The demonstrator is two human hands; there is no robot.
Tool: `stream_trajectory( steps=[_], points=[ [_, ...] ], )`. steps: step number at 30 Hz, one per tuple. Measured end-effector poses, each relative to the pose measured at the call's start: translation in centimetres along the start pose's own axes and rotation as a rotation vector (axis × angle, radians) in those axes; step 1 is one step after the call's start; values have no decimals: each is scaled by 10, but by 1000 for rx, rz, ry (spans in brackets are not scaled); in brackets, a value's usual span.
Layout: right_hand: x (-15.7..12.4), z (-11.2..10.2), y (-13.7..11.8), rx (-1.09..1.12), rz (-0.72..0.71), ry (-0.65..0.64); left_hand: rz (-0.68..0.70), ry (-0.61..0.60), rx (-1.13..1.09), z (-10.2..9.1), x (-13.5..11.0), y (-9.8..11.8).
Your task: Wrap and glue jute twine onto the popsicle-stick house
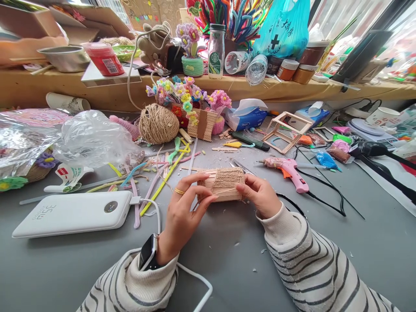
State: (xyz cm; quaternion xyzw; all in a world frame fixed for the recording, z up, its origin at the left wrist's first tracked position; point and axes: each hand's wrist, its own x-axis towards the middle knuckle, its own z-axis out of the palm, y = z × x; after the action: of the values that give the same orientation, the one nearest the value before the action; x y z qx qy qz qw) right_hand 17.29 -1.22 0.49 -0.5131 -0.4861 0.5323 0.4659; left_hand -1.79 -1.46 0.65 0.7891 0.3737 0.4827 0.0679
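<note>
A small box of wooden craft sticks point(223, 197), partly wrapped in jute twine point(229, 177), is held between my two hands just above the table. My right hand point(264, 197) grips its right end, thumb on the near face and fingers mostly hidden behind. At the left end, my left hand point(183, 216) pinches a thin strand of the twine between thumb and forefinger, its other fingers against the top edge. Behind the box lie scissors point(238, 165), partly hidden. A pink glue gun point(289, 170) rests to the right of my right hand.
A white power bank point(74, 212) with a cable lies at left. Pipe cleaners point(165, 177) are scattered beside it. A twine ball point(159, 123), a craft-stick frame point(286, 130) and tissue packs point(248, 115) stand farther back. A crowded shelf point(110, 93) runs behind.
</note>
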Motion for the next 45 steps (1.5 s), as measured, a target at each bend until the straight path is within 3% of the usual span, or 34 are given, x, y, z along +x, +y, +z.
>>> stream_trajectory(
  steps=[7,17,27,34,36,41,45],
  points=[
    [2,-2,4,-112,-60,41,3,-67,-178,-5,0,-5],
    [3,-3,6,-145,-93,31,-230,-249,-187,-10,2,-13],
    [3,-4,4,-214,-108,42,-225,-401,-265,-17,6,-19],
    [7,-14,5,-137,-132,118,-212,-394,-173,-18,5,-21],
    [5,-20,3,-173,-209,186,-210,-391,-191,-18,4,-22],
    [-7,-24,-4,-490,-634,203,-282,-407,-256,-17,2,-22],
    [-9,-17,-5,-745,-779,171,-324,-424,-301,-16,1,-23]
  ],
)
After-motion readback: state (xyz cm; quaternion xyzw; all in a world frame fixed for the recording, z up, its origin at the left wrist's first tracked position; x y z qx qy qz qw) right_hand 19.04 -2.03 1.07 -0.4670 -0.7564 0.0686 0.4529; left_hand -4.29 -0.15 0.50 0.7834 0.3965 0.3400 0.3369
